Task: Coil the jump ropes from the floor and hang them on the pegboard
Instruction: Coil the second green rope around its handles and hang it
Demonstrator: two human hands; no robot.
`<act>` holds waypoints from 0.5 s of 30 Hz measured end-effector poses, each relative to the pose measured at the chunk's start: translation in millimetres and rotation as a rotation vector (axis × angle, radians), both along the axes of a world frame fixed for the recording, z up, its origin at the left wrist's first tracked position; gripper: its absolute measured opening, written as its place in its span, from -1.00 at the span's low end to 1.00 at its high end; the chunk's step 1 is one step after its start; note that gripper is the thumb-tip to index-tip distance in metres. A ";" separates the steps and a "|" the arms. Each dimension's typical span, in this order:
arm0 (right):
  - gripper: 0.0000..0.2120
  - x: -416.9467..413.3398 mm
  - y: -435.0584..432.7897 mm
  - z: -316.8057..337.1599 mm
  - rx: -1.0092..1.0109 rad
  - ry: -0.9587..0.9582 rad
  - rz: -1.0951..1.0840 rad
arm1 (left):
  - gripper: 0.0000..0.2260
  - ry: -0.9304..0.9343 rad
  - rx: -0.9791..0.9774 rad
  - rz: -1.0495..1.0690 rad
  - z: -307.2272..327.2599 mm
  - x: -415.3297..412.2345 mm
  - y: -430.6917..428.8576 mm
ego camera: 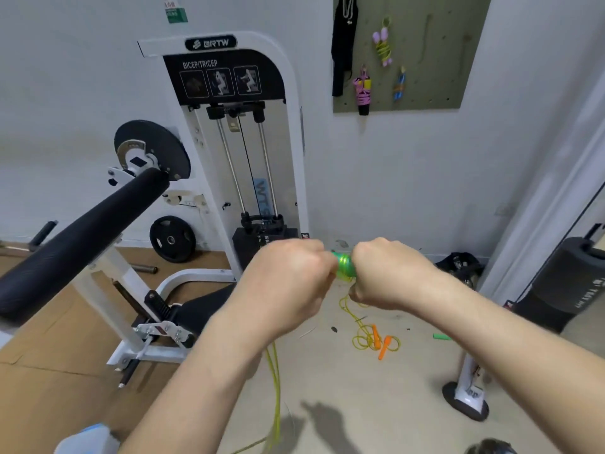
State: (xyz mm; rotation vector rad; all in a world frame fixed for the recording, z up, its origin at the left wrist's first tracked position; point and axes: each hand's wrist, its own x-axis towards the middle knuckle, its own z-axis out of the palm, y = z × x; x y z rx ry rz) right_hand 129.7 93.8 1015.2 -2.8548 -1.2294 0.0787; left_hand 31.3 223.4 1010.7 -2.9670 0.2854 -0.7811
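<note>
Pale floor (343, 388) running to a white wall (376, 175), hemmed at the left by a weight machine (229, 142) and at the right by a black pad (563, 290); open floor between them, up to the wall's foot. High on the wall, a green pegboard (451, 77), with three coiled ropes (383, 47) hung on its left half. Near the floor's middle, an orange-handled rope (376, 339) lying in loose yellow loops; a green stick (440, 336) to its right, near the pad. Well above the floor, shiny green handles (343, 264) bunched together, with yellow-green cord (276, 404) trailing down toward the floor's near edge. Left hand (288, 280) and right hand (389, 273) both curled tight, gripping the handles from either side, backs turned up.
</note>
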 end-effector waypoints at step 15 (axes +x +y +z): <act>-0.89 -7.4 -12.5 52.2 0.254 0.410 0.354 | -0.92 0.439 -1.390 -0.209 33.2 8.0 33.8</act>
